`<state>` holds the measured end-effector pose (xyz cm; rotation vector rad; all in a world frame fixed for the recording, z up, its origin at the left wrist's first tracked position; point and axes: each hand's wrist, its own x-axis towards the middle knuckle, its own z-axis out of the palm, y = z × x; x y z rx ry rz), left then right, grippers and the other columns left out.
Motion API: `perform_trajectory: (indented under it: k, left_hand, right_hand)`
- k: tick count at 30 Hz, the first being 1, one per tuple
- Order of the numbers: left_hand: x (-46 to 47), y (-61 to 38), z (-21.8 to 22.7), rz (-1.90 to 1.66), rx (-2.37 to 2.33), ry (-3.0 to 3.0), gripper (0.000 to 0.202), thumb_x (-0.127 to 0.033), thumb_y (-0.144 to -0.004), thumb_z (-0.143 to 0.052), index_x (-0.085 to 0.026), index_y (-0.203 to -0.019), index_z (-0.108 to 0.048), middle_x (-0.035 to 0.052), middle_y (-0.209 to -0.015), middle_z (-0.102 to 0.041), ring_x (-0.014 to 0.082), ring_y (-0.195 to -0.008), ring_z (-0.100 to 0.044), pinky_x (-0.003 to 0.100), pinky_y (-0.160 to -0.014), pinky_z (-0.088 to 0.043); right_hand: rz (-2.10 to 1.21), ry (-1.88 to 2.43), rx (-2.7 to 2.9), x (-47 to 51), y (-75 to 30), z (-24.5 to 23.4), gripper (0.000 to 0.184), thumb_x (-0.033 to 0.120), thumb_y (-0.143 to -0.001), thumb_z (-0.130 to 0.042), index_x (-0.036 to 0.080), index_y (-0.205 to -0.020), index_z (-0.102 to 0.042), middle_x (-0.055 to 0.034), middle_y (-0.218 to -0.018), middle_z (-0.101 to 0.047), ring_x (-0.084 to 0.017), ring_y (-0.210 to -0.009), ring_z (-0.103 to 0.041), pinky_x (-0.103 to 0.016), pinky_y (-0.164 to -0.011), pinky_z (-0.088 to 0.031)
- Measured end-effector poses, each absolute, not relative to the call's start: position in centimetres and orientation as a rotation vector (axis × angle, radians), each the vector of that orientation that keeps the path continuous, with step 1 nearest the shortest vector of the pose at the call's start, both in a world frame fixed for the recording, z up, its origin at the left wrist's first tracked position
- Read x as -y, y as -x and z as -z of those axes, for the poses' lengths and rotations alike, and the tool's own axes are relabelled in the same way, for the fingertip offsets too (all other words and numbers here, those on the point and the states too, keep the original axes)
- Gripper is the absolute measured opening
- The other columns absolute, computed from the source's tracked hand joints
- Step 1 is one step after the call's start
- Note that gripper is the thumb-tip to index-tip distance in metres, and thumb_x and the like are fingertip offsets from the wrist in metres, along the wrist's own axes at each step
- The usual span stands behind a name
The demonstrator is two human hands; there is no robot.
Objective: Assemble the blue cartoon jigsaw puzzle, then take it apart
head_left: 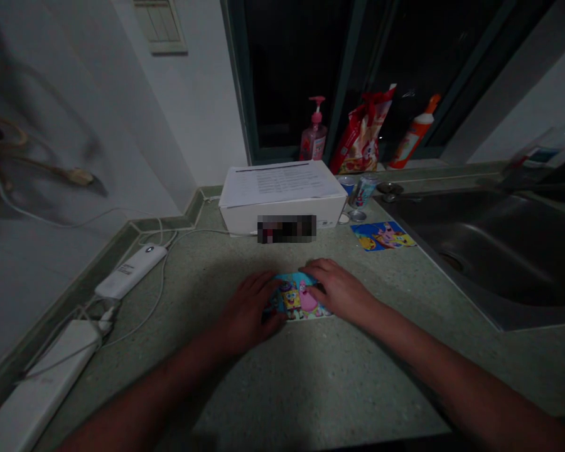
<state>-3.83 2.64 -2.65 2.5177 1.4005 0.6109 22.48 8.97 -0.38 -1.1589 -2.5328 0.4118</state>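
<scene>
A small cartoon picture card [292, 300], light blue with a yellow square figure and a pink one, lies on the counter between my hands. My left hand [253, 307] covers its left end, fingers bent at the upper corner and thumb at the lower edge. Over the right end rests my right hand [339, 289], its fingertips at the top edge and the thumb on the printed face. Both hands grip the card by its ends. Parts of the card's sides are hidden under the fingers.
Behind stands a white box [282, 196] with a printed sheet on top. A second cartoon card [383, 236] lies near the sink [508, 251], beside a can [363, 191]. At left are a white power bank [130, 271], cables and a power strip [47, 376].
</scene>
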Motion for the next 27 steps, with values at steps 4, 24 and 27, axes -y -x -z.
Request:
perform_trajectory:
  k: [4, 24, 27]
  left_hand:
    - [-2.8, 3.7, 2.5, -0.6, -1.428, -2.516, 0.061, -0.041, -0.092, -0.07, -0.016, -0.145, -0.054, 0.02, -0.151, -0.056, 0.0395, -0.14, -0.051, 0.062, -0.117, -0.042]
    - [-4.2, 3.2, 1.8, -0.604, -1.451, -2.414, 0.052, -0.038, -0.091, -0.073, -0.022, -0.139, -0.059, 0.011, -0.133, -0.068, 0.0326, -0.124, -0.061, 0.053, -0.112, -0.047]
    - [-4.3, 3.2, 1.8, -0.615, -1.468, -2.389, 0.052, -0.037, -0.09, -0.072, -0.022, -0.138, -0.06, 0.011, -0.133, -0.068, 0.0331, -0.124, -0.06, 0.054, -0.111, -0.047]
  right_hand:
    - [-0.429, 1.13, 2.503, -9.2, -22.7, 0.6, 0.038, 0.015, -0.094, -0.065, 0.015, -0.131, -0.07, -0.015, -0.123, -0.069, -0.029, -0.119, -0.062, -0.046, -0.107, -0.05]
    - [-0.495, 1.057, 2.405, -9.8, -22.6, 0.7, 0.036, 0.006, -0.091, -0.057, 0.02, -0.119, -0.075, -0.011, -0.115, -0.068, -0.024, -0.109, -0.066, -0.039, -0.1, -0.053]
    - [-0.484, 1.05, 2.412, -9.8, -22.7, 0.7, 0.037, 0.005, -0.091, -0.057, 0.022, -0.119, -0.076, -0.0099, -0.114, -0.069, -0.023, -0.109, -0.067, -0.039, -0.099, -0.053]
